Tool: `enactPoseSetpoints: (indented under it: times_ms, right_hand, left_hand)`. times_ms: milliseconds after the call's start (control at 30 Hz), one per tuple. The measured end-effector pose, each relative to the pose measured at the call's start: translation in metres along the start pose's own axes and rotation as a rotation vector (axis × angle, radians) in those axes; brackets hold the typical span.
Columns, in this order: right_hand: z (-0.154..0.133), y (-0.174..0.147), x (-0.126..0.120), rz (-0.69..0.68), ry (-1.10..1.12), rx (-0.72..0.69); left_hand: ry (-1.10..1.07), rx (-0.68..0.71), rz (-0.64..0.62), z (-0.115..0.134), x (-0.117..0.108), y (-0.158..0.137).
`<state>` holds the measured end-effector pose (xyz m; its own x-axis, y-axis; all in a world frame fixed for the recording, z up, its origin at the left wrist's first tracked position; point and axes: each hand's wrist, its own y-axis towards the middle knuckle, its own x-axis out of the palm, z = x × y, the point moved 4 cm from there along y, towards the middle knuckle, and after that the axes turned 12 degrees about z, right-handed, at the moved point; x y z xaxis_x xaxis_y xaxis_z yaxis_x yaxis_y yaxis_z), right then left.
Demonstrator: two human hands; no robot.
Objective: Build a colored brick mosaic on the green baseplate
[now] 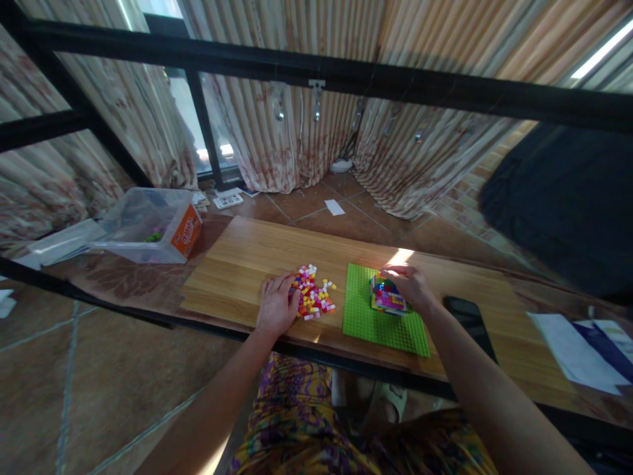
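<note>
A pile of small loose building bricks (311,293) in red, yellow, pink and white lies on the wooden board. My left hand (278,305) rests palm down at the pile's left edge, fingers spread, its fingertips touching the bricks. To the right, a small multicoloured brick structure (388,300) with walls stands on a green studded baseplate (359,316). My right hand (409,285) is at the structure's far right side, its fingers bent together over the top edge. Whatever is between those fingertips is too small and covered to make out.
A dark phone (469,320) lies right of the baseplate, with papers (573,346) farther right. At the left stands a clear plastic box (143,224) with an orange label. A black metal bar (316,63) crosses beyond the wooden board (257,244), before curtains.
</note>
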<state>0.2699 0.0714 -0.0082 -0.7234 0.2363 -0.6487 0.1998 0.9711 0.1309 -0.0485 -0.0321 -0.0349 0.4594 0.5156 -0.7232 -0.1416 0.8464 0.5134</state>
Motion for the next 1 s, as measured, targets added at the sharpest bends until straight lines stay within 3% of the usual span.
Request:
enactPoseSetpoints:
  times_ms: [267,400,500,767,867,1000]
  right_hand:
    - [-0.004,-0.002,-0.011,0.004,-0.098,-0.032]
    - [-0.030,-0.013,-0.013,0.175,-0.176,-0.313]
    - [-0.060,-0.032,0.014,0.127,-0.070,-0.510]
    - [-0.109,-0.067,0.114,-0.196,-0.126,-0.624]
    - [-0.114,-0.068,0.130,-0.233,-0.167,-0.658]
    - [-0.111,-0.061,0.131,-0.217,-0.199,-0.660]
  left_hand:
    - [-0.005,-0.026,-0.012,0.001,0.001,-0.001]
    - [-0.014,-0.024,-0.018,0.002,0.000,-0.001]
    - [-0.017,-0.014,-0.037,0.003,-0.001,-0.001]
    - [-0.017,0.000,-0.053,0.005,-0.002,-0.002]
    - [-0.023,-0.002,-0.055,0.004,-0.001,-0.003]
    - [-0.027,-0.002,-0.052,0.004,-0.001,-0.002]
